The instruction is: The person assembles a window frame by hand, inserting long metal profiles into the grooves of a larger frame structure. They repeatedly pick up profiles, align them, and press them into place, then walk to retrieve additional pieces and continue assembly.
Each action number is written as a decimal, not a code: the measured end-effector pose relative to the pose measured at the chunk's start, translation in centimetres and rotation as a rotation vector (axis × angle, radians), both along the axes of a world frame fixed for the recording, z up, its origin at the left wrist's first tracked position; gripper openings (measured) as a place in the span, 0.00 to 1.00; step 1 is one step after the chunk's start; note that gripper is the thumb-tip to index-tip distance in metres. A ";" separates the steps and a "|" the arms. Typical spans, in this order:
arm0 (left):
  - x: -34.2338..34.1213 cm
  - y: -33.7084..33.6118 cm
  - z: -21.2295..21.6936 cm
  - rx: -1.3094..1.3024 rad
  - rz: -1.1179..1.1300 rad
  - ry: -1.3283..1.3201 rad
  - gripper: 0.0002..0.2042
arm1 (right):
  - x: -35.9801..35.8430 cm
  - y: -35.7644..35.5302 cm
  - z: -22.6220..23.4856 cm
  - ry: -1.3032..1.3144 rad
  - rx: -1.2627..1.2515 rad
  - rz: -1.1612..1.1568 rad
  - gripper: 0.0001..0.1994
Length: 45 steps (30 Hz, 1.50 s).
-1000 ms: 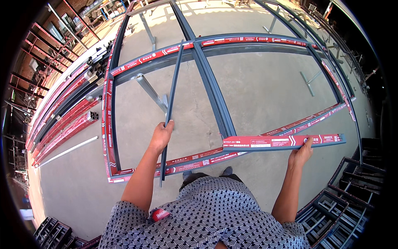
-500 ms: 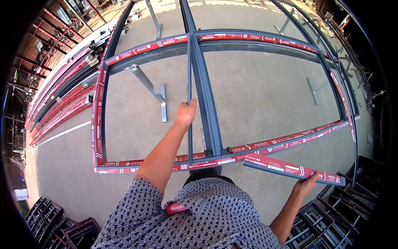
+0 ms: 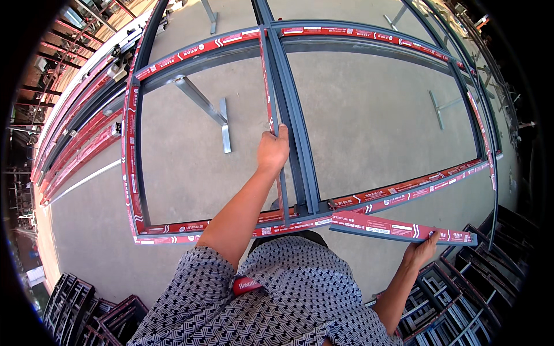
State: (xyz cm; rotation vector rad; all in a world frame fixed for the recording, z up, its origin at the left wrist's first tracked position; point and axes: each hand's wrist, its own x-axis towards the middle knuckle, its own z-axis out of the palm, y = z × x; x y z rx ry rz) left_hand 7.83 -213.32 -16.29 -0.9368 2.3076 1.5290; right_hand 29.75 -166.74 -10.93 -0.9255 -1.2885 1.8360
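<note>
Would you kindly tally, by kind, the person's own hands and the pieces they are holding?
Left hand and right hand: 2
Narrow strip: 1
Wider red-faced bar: 1
Total: 4

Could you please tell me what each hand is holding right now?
Left hand: closed around the long, slim red-and-grey profile strip.
Right hand: closed on the shorter, wider red-and-grey profile, near its right end.
</note>
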 end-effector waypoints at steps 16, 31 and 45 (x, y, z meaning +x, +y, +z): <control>-1.8 2.8 -1.9 0.013 -0.047 0.017 0.37 | -0.2 -3.0 1.0 -0.036 0.007 -0.013 0.15; -1.9 4.4 -1.3 -0.091 -0.034 0.030 0.42 | 0.8 -2.1 0.9 -0.065 -0.005 -0.034 0.12; -1.9 5.0 -1.3 -0.102 -0.002 0.034 0.41 | -2.0 -3.3 -0.1 -0.073 -0.010 0.021 0.15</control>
